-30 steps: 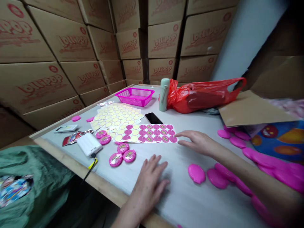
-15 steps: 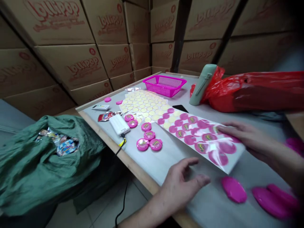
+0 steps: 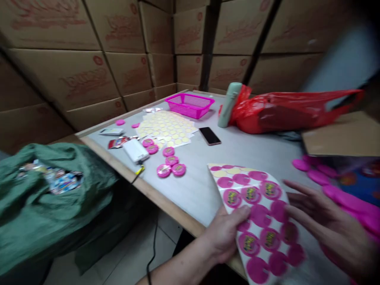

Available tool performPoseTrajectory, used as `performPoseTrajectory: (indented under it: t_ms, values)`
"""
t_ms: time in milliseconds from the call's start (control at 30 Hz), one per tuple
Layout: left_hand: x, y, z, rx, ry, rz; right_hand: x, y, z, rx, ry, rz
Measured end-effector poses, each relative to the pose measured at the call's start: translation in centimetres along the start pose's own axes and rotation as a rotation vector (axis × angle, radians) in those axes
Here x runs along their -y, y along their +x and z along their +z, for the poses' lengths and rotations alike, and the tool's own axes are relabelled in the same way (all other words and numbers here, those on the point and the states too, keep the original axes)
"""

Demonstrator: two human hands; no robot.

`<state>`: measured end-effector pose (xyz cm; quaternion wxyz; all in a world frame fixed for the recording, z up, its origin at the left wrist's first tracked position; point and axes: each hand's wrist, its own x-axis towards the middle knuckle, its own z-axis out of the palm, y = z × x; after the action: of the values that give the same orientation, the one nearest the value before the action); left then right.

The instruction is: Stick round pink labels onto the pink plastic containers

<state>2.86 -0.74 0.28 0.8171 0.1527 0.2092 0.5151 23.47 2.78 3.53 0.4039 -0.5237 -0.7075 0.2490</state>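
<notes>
A sheet of round pink stickers [image 3: 261, 215], some printed with a yellow-green logo, tilts up over the table's near edge. My left hand [image 3: 224, 235] is closed on its left edge, thumb on the printed face and the other fingers hidden behind. Beside the sheet's right edge is my right hand [image 3: 329, 223], fingers stretched and apart; a fingertip is at the edge, and I cannot tell whether it touches. Several round pink cases [image 3: 178, 170] with logo stickers lie left of the sheet. Farther back, sheets with bare yellowish circles [image 3: 166, 126] are spread out.
A pink basket [image 3: 190, 106], green bottle [image 3: 230, 105] and red plastic bag [image 3: 267, 113] stand at the back. A phone [image 3: 209, 135] and white power bank [image 3: 135, 151] lie on the table. More pink cases [image 3: 317, 177] sit by an open carton [image 3: 341, 136]. Stacked cartons [image 3: 86, 79] wall the back.
The sticker sheet has come nearer and turned upright toward me. My left hand, open before, now grips its edge; my right hand has let go. The phone is uncovered, and the view has swung right.
</notes>
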Motion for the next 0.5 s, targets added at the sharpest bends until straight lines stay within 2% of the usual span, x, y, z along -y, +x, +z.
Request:
performPoseTrajectory:
  t_ms: [33, 100, 200, 267, 333, 433, 500]
  values:
    - [-0.4, -0.5, -0.1, -0.003, 0.042, -0.009, 0.5, 0.3, 0.2, 0.029, 0.103, 0.116]
    - [-1.7, -1.4, -0.4, 0.031, 0.107, -0.034, 1.5, 0.6, 0.8, 0.055, 0.226, 0.222]
    - [-3.9, -1.9, -0.7, 0.080, 0.095, -0.069, 2.8, 0.2, 1.5, 0.177, 0.302, 0.238]
    - [-4.6, -1.8, -0.8, 0.047, 0.089, -0.086, 3.1, -0.3, 1.6, 0.208, 0.283, 0.212]
    - [-4.8, -1.6, -0.9, -0.013, 0.137, -0.121, 3.2, -0.7, 1.5, 0.144, 0.245, 0.182]
    - [-4.5, -1.2, -1.2, -0.080, 0.227, -0.164, 2.9, -1.0, 1.5, -0.019, 0.189, 0.118]
    - [-4.3, -1.1, -1.5, -0.083, 0.273, -0.183, 2.9, -1.1, 1.7, -0.030, 0.140, 0.088]
